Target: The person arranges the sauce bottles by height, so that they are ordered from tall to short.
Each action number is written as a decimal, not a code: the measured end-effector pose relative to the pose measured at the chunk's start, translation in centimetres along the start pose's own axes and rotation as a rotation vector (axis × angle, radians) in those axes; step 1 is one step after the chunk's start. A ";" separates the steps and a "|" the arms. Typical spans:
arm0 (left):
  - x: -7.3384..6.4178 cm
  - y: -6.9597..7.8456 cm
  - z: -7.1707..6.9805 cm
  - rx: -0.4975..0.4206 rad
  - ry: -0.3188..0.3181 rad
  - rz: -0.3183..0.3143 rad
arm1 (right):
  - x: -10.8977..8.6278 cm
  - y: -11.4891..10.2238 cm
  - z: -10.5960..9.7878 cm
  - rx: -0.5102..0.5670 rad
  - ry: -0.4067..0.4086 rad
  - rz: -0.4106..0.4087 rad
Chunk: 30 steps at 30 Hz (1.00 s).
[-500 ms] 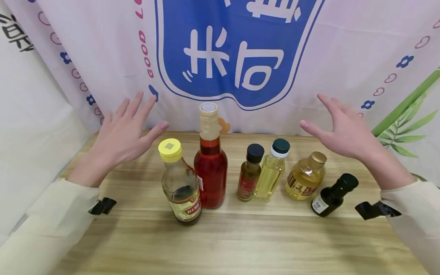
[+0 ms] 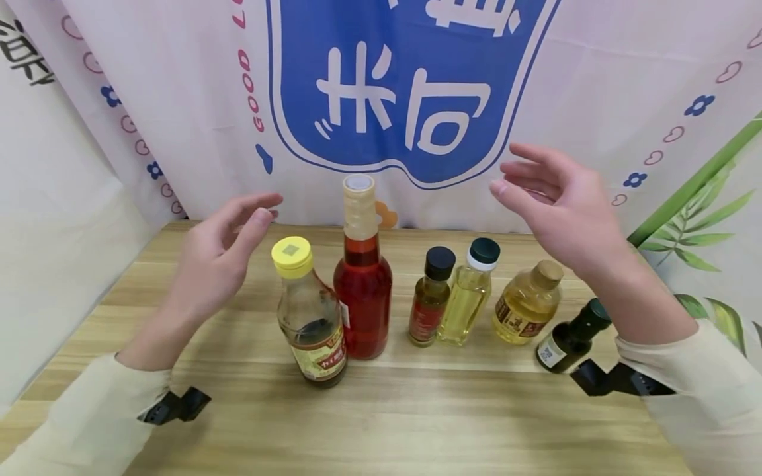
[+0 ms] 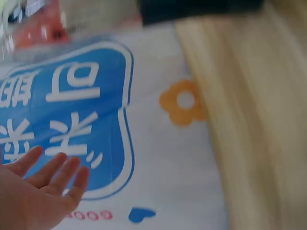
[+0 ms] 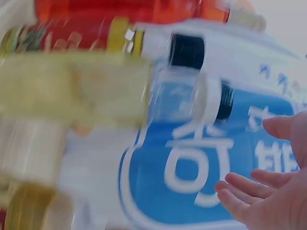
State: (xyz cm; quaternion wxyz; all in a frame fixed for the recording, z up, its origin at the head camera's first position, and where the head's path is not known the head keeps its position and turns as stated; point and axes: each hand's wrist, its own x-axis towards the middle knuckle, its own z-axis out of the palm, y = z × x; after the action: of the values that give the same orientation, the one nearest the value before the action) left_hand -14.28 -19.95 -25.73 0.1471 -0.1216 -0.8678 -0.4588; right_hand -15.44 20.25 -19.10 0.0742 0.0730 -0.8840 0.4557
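Note:
My left hand [image 2: 217, 251] hovers in the air just left of a yellow-capped bottle of dark sauce [image 2: 312, 330], fingers loosely bent and holding nothing. My right hand [image 2: 562, 205] is raised above a round bottle of yellow oil [image 2: 526, 304] and a small dark green bottle [image 2: 571, 337], its fingers relaxed and the palm turned inward. Between the hands stand a tall bottle of red liquid [image 2: 363, 297], a small black-capped bottle [image 2: 430, 297] with a red label and a slim bottle of pale yellow oil [image 2: 467, 297]. The right wrist view shows this slim bottle [image 4: 76, 88] blurred.
The bottles stand in a loose row on a wood-grain table [image 2: 381, 423]. Behind it hangs a white cloth [image 2: 202, 99] with a blue printed emblem and small flowers. A printed bamboo stalk [image 2: 702, 172] shows at the right.
Both hands, spread flat before, have turned inward with their fingers bending. The left hand has dropped lower; the right has moved left toward the middle. The bottles stay in place.

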 end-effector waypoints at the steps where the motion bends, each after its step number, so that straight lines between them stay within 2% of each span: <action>1: -0.4 0.2 0.4 -0.049 0.009 0.016 | -0.2 -0.6 0.4 0.029 -0.005 -0.016; 5: -1.8 0.3 1.9 -0.263 0.040 0.107 | -1.0 -2.6 2.0 0.120 -0.041 -0.092; 9: -2.9 -0.2 3.0 -0.427 0.030 0.191 | -1.8 -4.0 3.7 0.199 -0.099 -0.155; 14: -3.8 -1.1 3.9 -0.563 -0.001 0.309 | -2.5 -5.2 5.7 0.248 -0.137 -0.212; 17: -4.1 -1.6 4.2 -0.625 -0.046 0.372 | -3.0 -5.6 7.0 0.260 -0.153 -0.236; 20: -4.4 -2.1 4.3 -0.640 -0.092 0.382 | -3.5 -5.8 8.2 0.278 -0.166 -0.264; 22: -4.7 -2.3 4.2 -0.612 -0.118 0.348 | -3.9 -5.8 9.1 0.287 -0.173 -0.276; 26: -5.1 -2.7 4.1 -0.528 -0.158 0.269 | -4.3 -5.5 10.7 0.299 -0.173 -0.275; 30: -5.3 -3.1 4.2 -0.440 -0.166 0.275 | -4.7 -5.3 12.2 0.288 -0.160 -0.253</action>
State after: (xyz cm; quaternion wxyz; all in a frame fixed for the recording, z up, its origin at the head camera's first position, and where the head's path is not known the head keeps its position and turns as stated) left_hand -11.00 -18.60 -32.27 0.1065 -0.3043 -0.7318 -0.6005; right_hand -10.60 7.54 -22.78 0.0491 0.2295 -0.7965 0.5573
